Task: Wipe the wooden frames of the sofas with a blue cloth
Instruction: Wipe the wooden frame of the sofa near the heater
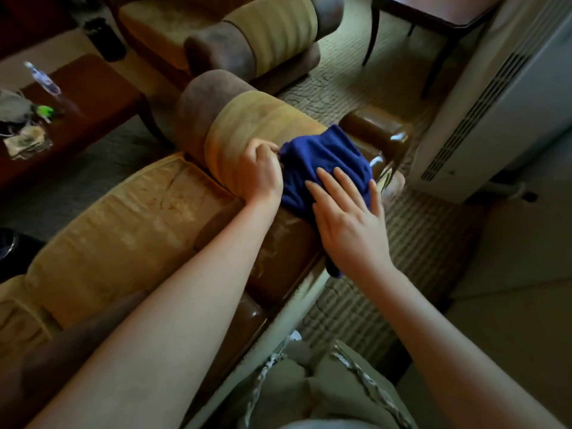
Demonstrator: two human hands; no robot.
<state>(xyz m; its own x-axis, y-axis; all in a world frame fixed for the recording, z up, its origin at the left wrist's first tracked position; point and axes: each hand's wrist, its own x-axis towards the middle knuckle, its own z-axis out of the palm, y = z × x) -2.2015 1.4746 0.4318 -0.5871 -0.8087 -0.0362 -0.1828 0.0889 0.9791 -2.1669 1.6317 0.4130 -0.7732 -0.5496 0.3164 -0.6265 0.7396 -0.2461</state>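
Down at the bottom, closest of all, are the person's pale trousers (325, 394), and two bare arms reach up from there. The right hand (346, 218) lies flat on the blue cloth (322, 162), its fingers (328, 184) straight and spread, pressing down and gripping nothing. The left hand (260, 171) has its fingers curled, pinching the left edge of the cloth where it meets the yellow armrest cushion (247, 131). The cloth is bunched up and sits on top of the shiny brown wooden frame (377, 128) of the sofa (123, 218). The frame is long and runs from the bottom left up to the top right, and its rounded end points at a white heater (495, 103) by the wall. The cloth lies across it near that far end, with one corner hanging down the right side under the right wrist. A second sofa (235, 29) stands further back. On the left a dark red counter (86, 97) holds a clear bottle (43, 78) and some small blurry things. Striped carpet (411, 243) covers the floor
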